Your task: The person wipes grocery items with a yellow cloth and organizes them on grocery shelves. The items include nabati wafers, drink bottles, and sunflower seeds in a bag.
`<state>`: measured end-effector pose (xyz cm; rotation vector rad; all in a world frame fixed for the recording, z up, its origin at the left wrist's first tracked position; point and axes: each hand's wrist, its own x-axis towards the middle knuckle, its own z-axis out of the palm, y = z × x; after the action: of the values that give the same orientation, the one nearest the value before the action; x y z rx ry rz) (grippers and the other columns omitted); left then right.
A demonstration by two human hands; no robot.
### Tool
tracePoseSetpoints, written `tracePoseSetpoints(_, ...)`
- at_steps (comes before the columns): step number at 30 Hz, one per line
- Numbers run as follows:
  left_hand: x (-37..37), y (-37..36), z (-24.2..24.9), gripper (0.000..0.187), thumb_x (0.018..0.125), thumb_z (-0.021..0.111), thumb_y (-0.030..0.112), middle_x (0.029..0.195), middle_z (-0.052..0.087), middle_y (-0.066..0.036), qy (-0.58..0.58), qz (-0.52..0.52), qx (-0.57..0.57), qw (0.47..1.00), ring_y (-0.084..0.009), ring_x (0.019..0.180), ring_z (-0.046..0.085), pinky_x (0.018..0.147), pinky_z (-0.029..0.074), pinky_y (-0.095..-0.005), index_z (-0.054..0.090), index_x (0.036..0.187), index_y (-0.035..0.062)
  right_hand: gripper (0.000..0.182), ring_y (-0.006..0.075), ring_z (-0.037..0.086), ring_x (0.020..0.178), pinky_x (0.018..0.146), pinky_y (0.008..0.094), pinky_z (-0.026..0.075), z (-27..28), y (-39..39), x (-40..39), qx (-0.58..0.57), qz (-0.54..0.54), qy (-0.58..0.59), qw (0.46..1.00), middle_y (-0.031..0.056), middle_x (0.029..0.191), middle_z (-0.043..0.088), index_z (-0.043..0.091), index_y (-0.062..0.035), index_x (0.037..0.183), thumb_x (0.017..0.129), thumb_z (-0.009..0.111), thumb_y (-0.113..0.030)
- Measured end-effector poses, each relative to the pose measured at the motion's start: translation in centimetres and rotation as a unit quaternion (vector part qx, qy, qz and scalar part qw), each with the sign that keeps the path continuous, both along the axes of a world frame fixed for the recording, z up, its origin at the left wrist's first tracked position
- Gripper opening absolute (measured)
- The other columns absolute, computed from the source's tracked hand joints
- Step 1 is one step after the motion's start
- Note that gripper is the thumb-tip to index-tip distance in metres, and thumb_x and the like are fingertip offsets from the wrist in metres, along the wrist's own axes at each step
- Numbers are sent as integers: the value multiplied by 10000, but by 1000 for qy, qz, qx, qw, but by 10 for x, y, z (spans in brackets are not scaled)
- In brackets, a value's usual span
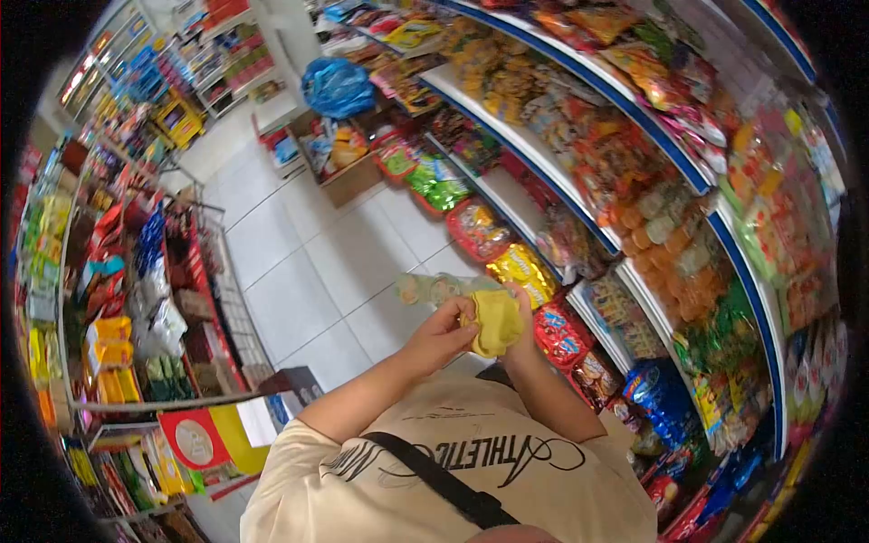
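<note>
Left rack: a wire rack (109, 299) of packets is seen at the left of the frame, well apart from the hands; the packets on it are too many and too blurred to be counted.
Sign: one red and yellow sign (213, 439) is seen at the lower left.
Floor: a white tiled floor (299, 262) is shown up the middle of the frame.
Blue bag: one blue bag (337, 86) is seen at the upper middle, on top of a box of goods.
Left hand: the left hand (442, 333) is closed on the yellow cloth (496, 321) from its left side, at the centre of the frame.
Cloth: one yellow cloth is held bunched between both hands, just in front of the chest.
Right hand: the right hand (520, 317) is closed on the cloth from the right and partly hidden behind it.
Clear packet: one pale, see-through packet (439, 290) is seen just above the hands; whether it is gripped cannot be told.
Step, as judged: the cloth is being folded or bunched; it is best kept pinched at its edges by both hands so that no corner is dropped.
Shelves: about four curved blue-edged shelves (561, 195) of snack packets are seen at the right of the frame; the packets cannot be counted.
Hands counted: two, both of the one person.
</note>
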<state>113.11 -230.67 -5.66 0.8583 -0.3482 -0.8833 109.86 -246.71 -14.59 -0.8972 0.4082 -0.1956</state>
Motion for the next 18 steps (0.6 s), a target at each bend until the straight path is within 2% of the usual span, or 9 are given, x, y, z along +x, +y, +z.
tracePoseSetpoints(1,4,-4,4,129,875,475,62,965,441,-16,-14,15,-2,1000,-124,863,493,739,459,-271,391,951,123,349,248,480,1014,848,392,418,0,-10,-1,106,-13,-3,994,99,1101,472,397,-72,1151,856,525,-208)
tracePoseSetpoints(3,12,-3,16,144,864,488,57,974,451,-21,-39,46,-8,998,-134,900,490,755,461,-292,394,950,125,359,240,502,992,827,411,440,9,-29,-9,132,-66,-2,989,78,1098,487,394,-83,1165,893,479,-300)
tracePoseSetpoints(4,17,4,13,147,861,493,65,1003,458,-33,-37,61,-9,997,-154,931,489,766,462,-312,396,954,124,412,255,491,1037,850,444,434,16,-38,-13,157,-119,22,980,88,1125,492,391,-78,1185,895,460,-363)
tracePoseSetpoints(5,22,13,8,151,857,499,72,1033,464,-46,-34,78,-7,996,-175,962,487,777,463,-333,397,958,122,403,282,440,1116,896,457,414,27,-52,-17,198,-171,41,964,114,1194,459,394,-59,1189,901,455,-335)
tracePoseSetpoints(8,32,39,-1,156,853,515,115,1124,471,-93,-19,123,37,992,-249,1016,495,783,463,-383,404,962,125,412,299,400,1160,969,470,365,18,-110,-15,302,-306,-53,901,139,1224,435,391,-23,1201,909,440,-310)
tracePoseSetpoints(10,29,48,-2,184,837,552,155,1133,481,-110,40,182,100,977,-280,988,514,779,456,-400,412,954,129,412,286,432,1138,955,434,399,42,-142,-9,212,-376,-86,898,130,1226,438,387,-19,1212,919,412,-307)
tracePoseSetpoints(11,27,49,-7,192,836,554,164,1144,480,-114,46,194,89,976,-284,990,516,770,459,-399,414,962,132,428,282,451,1121,943,435,411,46,-162,-6,194,-386,-117,894,128,1228,437,384,-35,1222,918,400,-336)
tracePoseSetpoints(14,22,41,-18,234,832,562,205,1153,489,-117,67,239,51,967,-287,987,523,715,470,-369,416,1005,143,466,290,454,1113,934,433,421,65,-216,9,193,-454,-152,857,132,1230,430,355,-48,1246,918,377,-379)
tracePoseSetpoints(18,24,4,-3,260,831,569,229,1142,496,-109,72,243,41,967,-271,979,525,696,464,-343,413,1020,143,471,292,450,1112,905,423,451,70,-279,30,194,-498,-187,824,149,1225,424,339,-51,1256,918,374,-378)
